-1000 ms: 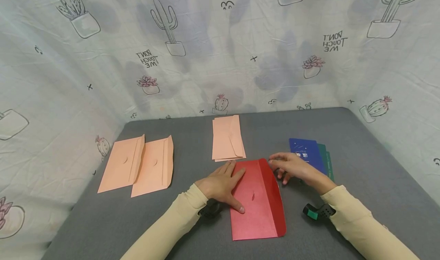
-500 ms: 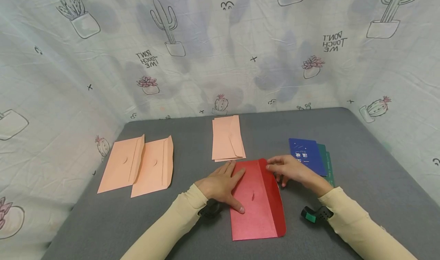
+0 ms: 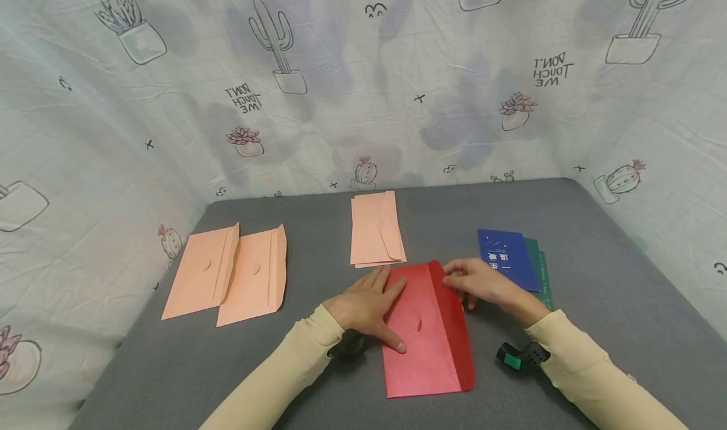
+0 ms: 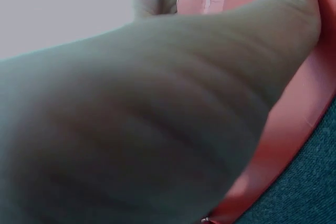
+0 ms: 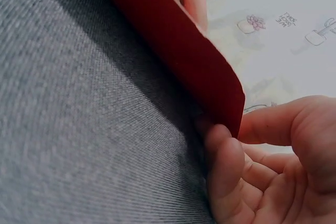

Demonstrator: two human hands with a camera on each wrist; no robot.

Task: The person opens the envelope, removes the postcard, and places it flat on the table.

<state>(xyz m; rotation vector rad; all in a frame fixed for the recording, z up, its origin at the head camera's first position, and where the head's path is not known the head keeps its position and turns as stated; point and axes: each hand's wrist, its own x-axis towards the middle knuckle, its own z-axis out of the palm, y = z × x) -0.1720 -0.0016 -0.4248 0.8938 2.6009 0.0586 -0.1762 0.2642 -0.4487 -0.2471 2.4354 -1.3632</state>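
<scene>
A red envelope lies on the grey table, its flap unfolded along the right side and lifted. My left hand rests flat across the envelope's left edge with fingers spread, holding it down. In the left wrist view that hand fills most of the picture, blurred, over the red paper. With thumb and fingertips my right hand pinches the flap near its far corner. The right wrist view has the thumb on one side of the flap and curled fingers on the other.
Two peach envelopes with unfolded flaps lie overlapping at the left. Behind the red one is a small stack of peach envelopes. A blue booklet on green ones lies beyond my right hand. A printed curtain surrounds the table.
My right hand has come slightly left and down onto the flap's edge and now pinches it. The red envelope has shifted a touch to the right. My left hand stays in place.
</scene>
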